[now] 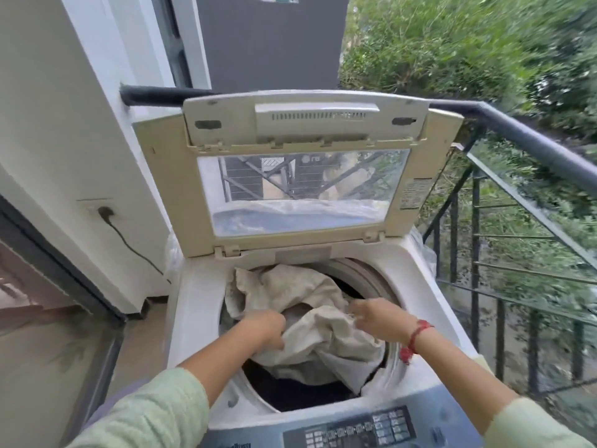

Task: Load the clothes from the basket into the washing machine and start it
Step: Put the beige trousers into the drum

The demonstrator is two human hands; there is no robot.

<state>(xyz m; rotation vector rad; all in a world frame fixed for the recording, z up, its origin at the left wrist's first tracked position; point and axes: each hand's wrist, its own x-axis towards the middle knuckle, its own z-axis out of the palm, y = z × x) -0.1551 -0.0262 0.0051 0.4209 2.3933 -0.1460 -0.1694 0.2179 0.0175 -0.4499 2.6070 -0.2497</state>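
Observation:
A white top-loading washing machine (193,305) stands in front of me with its folding lid (300,176) raised. A large beige cloth (310,318) bulges out of the drum opening and drapes over its left rim. My left hand (263,328) grips a fold of the cloth at the left of the drum. My right hand (378,318), with a red band at the wrist, pinches the cloth at the right. Dark laundry shows in the drum below the cloth. The control panel (355,430) runs along the near edge. No basket is in view.
A dark metal railing (529,147) runs close behind and to the right of the machine, with greenery beyond. At the left is a white wall with a plugged-in socket (105,213) and its cable. A sliding door frame (64,273) lies at the lower left.

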